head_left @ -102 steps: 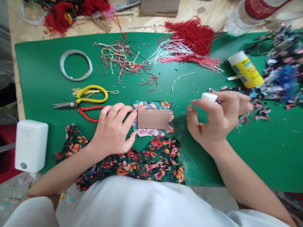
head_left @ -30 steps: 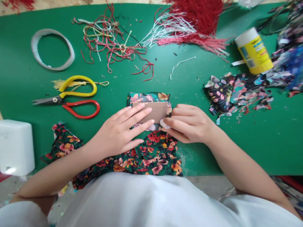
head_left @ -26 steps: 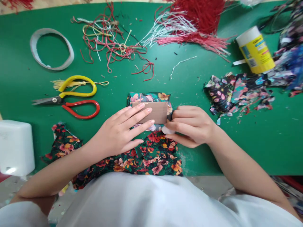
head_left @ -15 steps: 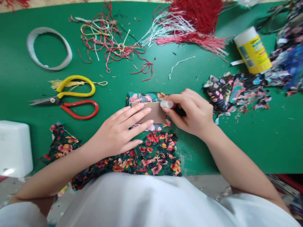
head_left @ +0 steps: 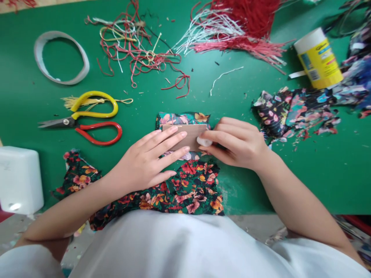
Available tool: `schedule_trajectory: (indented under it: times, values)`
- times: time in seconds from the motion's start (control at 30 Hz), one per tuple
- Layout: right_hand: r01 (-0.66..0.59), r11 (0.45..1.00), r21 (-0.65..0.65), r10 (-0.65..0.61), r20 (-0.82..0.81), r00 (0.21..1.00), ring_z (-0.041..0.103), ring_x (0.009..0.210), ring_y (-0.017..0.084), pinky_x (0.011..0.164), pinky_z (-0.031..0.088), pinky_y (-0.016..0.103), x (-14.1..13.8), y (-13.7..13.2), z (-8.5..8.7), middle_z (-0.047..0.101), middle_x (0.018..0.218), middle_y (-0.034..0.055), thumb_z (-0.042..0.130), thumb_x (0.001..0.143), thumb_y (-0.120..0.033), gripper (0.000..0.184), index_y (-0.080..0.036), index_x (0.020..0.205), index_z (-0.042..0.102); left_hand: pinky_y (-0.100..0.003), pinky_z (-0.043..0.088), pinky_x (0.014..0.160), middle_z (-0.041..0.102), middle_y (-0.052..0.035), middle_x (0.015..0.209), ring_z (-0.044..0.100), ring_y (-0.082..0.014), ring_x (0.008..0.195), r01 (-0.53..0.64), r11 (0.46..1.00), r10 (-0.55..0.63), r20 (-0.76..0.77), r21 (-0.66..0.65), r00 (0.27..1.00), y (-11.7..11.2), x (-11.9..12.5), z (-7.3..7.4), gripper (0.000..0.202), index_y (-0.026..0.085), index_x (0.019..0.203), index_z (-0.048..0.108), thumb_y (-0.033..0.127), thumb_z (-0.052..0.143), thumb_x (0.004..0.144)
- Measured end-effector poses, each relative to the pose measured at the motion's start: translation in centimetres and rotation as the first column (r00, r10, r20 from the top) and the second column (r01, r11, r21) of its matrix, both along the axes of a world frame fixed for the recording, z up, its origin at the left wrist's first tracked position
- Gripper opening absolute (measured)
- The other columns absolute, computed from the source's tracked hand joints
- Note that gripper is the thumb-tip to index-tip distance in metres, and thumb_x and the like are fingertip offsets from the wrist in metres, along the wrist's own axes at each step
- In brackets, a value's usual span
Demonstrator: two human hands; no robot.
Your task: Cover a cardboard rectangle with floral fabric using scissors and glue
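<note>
My left hand [head_left: 147,162] lies flat with fingers spread, its fingertips on a brown cardboard strip [head_left: 193,134]. Beneath the strip is a piece of floral cloth [head_left: 201,117], its edges showing above and below. My right hand [head_left: 239,143] pinches a small, whitish, rounded lump [head_left: 204,141] between thumb and forefinger, against the right end of the cardboard. The lump looks like a bit of glue, though I cannot be sure. A larger dark floral cloth [head_left: 194,189] spreads between the strip and my body, partly under my left hand and forearm.
Scissors [head_left: 69,122] with yellow and red handles lie at left, over a yellow tassel [head_left: 72,102]. Farther back are a tape ring [head_left: 37,58], tangled cords [head_left: 139,58] and red tassels [head_left: 246,19]. A yellow glue stick [head_left: 320,60] and fabric scraps [head_left: 272,114] sit at right; a white box [head_left: 20,177] at left.
My right hand has shifted down and slightly right, taking the whitish lump from the strip's top edge to its lower right part. My left hand stays on the cardboard.
</note>
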State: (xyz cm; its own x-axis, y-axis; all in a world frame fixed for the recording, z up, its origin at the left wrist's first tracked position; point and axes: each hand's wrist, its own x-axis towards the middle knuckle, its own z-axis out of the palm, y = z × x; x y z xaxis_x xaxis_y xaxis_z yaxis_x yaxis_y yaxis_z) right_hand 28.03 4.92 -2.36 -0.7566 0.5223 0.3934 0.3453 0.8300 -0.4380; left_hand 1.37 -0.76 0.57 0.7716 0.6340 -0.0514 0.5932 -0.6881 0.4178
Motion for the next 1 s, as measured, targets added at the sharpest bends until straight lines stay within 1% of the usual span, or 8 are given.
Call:
schedule_trajectory:
  times: [0.2,0.27,0.33,0.43,0.5,0.73,0.87,1.0]
  values:
    - [-0.204,0.973,-0.11,0.203,-0.021,0.979,0.053,0.06,0.012,0.059,0.043,0.027,0.3,-0.1,0.5,0.062,0.068,-0.0018,0.06,0.092,-0.027,0.009,-0.022,0.099,0.058,-0.047,0.035,0.116,0.041,-0.0132,0.155,0.035,-0.0306,0.146,0.001,1.0,-0.001,0.01,0.003,1.0,0.0,-0.1,-0.1,0.057,0.021,0.143,0.048,0.04,0.059,0.09]
    - [-0.228,0.961,-0.154,0.221,-0.063,0.973,0.054,0.058,0.012,0.057,0.042,0.027,0.4,-0.2,0.5,0.063,0.067,-0.002,0.062,0.09,-0.028,0.01,-0.023,0.098,0.059,-0.048,0.035,0.116,0.041,-0.0133,0.155,0.036,-0.0306,0.146,0.001,1.0,-0.002,0.009,0.005,1.0,0.1,-0.1,-0.2,0.057,0.021,0.143,0.048,0.04,0.06,0.09]
    - [-0.148,0.973,-0.176,0.128,-0.121,0.984,0.054,0.055,0.012,0.055,0.043,0.028,0.5,-0.2,0.4,0.064,0.066,-0.0021,0.064,0.089,-0.029,0.012,-0.023,0.098,0.06,-0.048,0.036,0.116,0.042,-0.0135,0.155,0.036,-0.0307,0.146,0.005,1.0,-0.005,0.009,0.009,1.0,0.1,-0.1,-0.2,0.058,0.022,0.143,0.047,0.039,0.061,0.089]
    - [0.116,0.979,-0.167,-0.136,-0.114,0.984,0.055,0.052,0.012,0.053,0.045,0.028,0.5,-0.3,0.2,0.064,0.065,-0.0004,0.063,0.089,-0.033,0.013,-0.023,0.098,0.064,-0.048,0.036,0.115,0.041,-0.0133,0.155,0.036,-0.031,0.146,0.01,1.0,-0.01,0.007,0.016,1.0,0.1,-0.2,-0.2,0.059,0.022,0.144,0.046,0.04,0.061,0.089]
    - [0.246,0.963,-0.115,-0.255,-0.075,0.964,0.058,0.056,0.013,0.054,0.046,0.028,0.3,-0.3,0.2,0.066,0.069,0.0016,0.064,0.089,-0.03,0.014,-0.022,0.1,0.064,-0.048,0.036,0.115,0.041,-0.013,0.155,0.035,-0.0311,0.146,0.009,1.0,-0.009,0.002,0.019,1.0,0.0,-0.2,-0.2,0.059,0.022,0.144,0.047,0.04,0.061,0.09]
    - [0.299,0.953,-0.052,-0.29,0.138,0.947,0.06,0.067,0.015,0.061,0.048,0.029,-0.5,-0.2,0.3,0.067,0.079,0.0048,0.054,0.095,-0.029,0.021,-0.021,0.112,0.063,-0.048,0.034,0.117,0.04,-0.0131,0.156,0.034,-0.031,0.147,0.009,1.0,-0.009,-0.014,0.021,1.0,0.0,-0.1,-0.1,0.058,0.022,0.143,0.047,0.04,0.059,0.09]
    - [0.24,0.97,-0.04,-0.229,0.179,0.957,0.058,0.067,0.015,0.061,0.047,0.03,-0.2,-0.1,0.1,0.067,0.079,0.0046,0.054,0.095,-0.031,0.02,-0.022,0.11,0.063,-0.048,0.034,0.117,0.04,-0.013,0.156,0.034,-0.0309,0.147,0.01,1.0,-0.01,-0.014,0.025,1.0,0.0,-0.1,-0.1,0.058,0.022,0.143,0.047,0.041,0.059,0.09]
    - [0.059,0.998,-0.012,-0.058,0.09,0.994,0.052,0.062,0.013,0.057,0.044,0.028,0.4,0.0,0.0,0.061,0.07,0.0005,0.061,0.091,-0.031,0.014,-0.023,0.103,0.063,-0.048,0.035,0.117,0.04,-0.0134,0.155,0.034,-0.031,0.147,0.014,1.0,-0.014,-0.015,0.026,1.0,0.1,-0.1,-0.1,0.058,0.021,0.144,0.046,0.041,0.059,0.09]
